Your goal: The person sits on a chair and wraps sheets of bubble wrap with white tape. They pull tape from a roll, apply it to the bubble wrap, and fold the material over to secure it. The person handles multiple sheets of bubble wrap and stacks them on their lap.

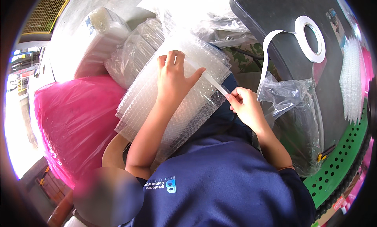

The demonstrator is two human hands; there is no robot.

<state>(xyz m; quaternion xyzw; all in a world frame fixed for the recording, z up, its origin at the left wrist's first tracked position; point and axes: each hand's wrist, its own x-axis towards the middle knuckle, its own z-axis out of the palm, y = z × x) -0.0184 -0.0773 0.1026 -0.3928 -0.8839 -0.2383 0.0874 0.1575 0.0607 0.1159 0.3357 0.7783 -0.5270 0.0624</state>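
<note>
Head view: white tape strip (pixel 215 84) held over bubble-wrap sheets (pixel 196 105)

The strip's lower end is pinched in the narrow grip of the right hand (pixel 245 105), at the sheets' right edge. The left hand (pixel 174 75) is spread wide above the sheets; whether they are pressed by it cannot be told. The step in hand is judged to be tape laying; next, the strip probably needs to be kept taut and smoothed down. A tape roll (pixel 321 44) is seen on the black desk (pixel 271 14).

Black table (pixel 271 14), pale floor (pixel 125 5), yellow mesh panel (pixel 45 12)
</note>
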